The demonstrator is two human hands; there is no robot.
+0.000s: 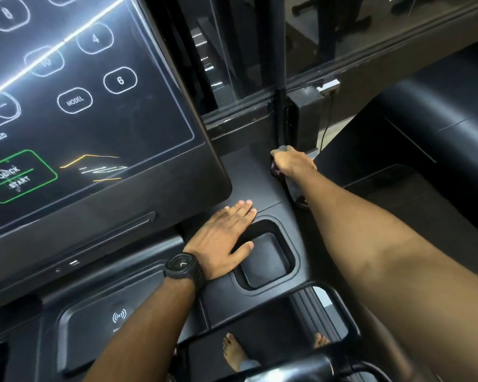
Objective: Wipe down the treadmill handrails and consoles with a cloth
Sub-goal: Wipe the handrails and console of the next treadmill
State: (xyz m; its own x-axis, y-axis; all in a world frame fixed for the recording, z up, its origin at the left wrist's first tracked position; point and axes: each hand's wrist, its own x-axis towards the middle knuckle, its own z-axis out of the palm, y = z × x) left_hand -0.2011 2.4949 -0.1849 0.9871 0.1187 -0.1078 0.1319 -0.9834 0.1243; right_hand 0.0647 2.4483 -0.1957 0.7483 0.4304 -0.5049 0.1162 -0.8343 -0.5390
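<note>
The black treadmill console fills the view, with its glossy touch screen at the upper left. My left hand, with a black watch on the wrist, lies flat on the console beside a square cup holder. My right hand reaches to the console's far right corner at the foot of a black upright post. It grips a dark cloth, which is mostly hidden under the hand and forearm and hard to tell from the black plastic.
A wireless charging tray sits at the lower left of the console. A neighbouring treadmill stands to the right. A glass wall rises behind the post. Bare feet show on the belt below.
</note>
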